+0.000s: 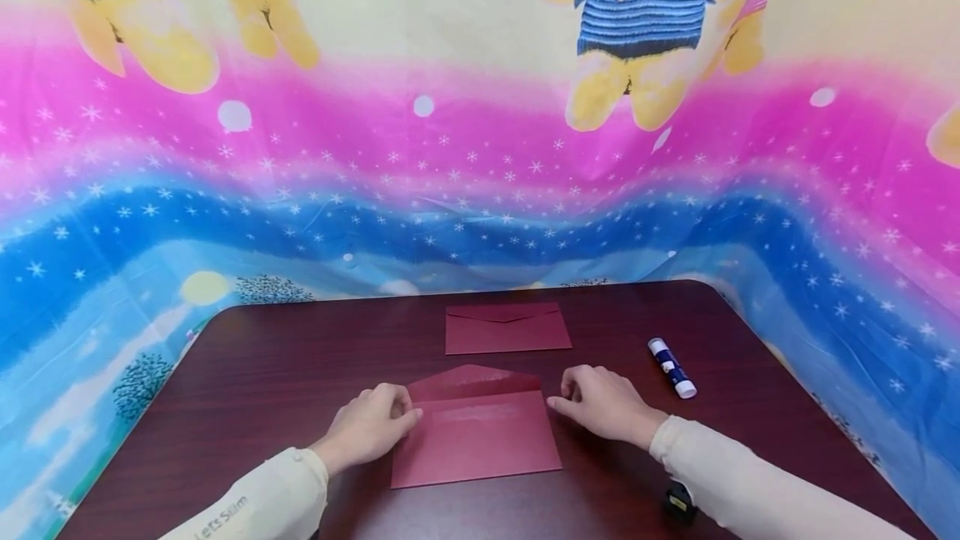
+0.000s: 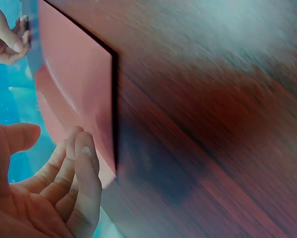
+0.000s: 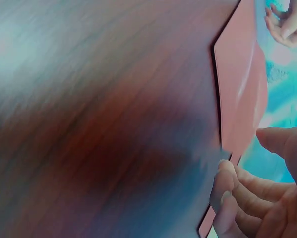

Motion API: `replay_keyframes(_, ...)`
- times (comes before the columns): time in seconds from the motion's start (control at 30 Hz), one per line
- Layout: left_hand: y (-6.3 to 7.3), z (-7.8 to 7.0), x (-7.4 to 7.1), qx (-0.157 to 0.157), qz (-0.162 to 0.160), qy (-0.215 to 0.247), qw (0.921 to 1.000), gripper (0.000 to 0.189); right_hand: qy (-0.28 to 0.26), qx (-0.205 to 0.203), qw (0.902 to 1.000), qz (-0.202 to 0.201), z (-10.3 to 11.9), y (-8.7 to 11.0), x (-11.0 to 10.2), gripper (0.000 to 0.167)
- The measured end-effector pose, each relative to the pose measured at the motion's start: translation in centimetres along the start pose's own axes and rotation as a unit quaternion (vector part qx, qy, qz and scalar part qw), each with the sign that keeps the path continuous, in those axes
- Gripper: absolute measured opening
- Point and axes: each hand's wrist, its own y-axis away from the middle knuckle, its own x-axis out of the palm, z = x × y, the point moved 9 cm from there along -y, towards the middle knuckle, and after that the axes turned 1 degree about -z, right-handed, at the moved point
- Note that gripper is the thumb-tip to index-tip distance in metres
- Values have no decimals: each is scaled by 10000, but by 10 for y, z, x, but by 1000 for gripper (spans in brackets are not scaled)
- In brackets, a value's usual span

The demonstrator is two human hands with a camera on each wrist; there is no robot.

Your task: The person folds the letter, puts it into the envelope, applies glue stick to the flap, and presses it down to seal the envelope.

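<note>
A dark red envelope (image 1: 480,442) lies on the table in front of me, its pointed flap (image 1: 472,380) folded up on the far side. At its left edge is my left hand (image 1: 371,425), fingers loosely bent and thumb apart from them. Whether the fingertips touch the paper, I cannot tell. My right hand (image 1: 606,403) hovers just beyond the right edge. In the right wrist view a gap separates its thumb from the bent fingers (image 3: 247,198), and nothing is between them. Both wrist views show the envelope (image 2: 84,59) from its near side.
A second red envelope (image 1: 508,335), flap folded down, lies farther back on the dark wooden table (image 1: 322,348). To the right of my right hand is a glue stick (image 1: 672,368) with white ends. A patterned cloth (image 1: 480,165) hangs behind the table and around its sides.
</note>
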Motion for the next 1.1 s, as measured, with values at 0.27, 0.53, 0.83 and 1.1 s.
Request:
replay_keyframes(0.27, 3, -28, 13, 531, 3, 109, 9985, 12, 406, -5, 9980, -486, -28, 0, -32, 21)
replay_keyframes(0.53, 8, -45, 24, 836, 110, 125, 9964, 11, 1117, -137, 9881, -1046, -67, -2, -64, 27)
replay_keyframes(0.83, 15, -60, 31, 1076, 163, 190, 9939, 12, 1474, -91, 9786, -1430, -109, 3, -80, 38)
replay_keyframes(1.1, 23, -72, 37, 1267, 221, 284, 9913, 13, 1438, 295, 9837, -1043, -139, 5, -78, 51)
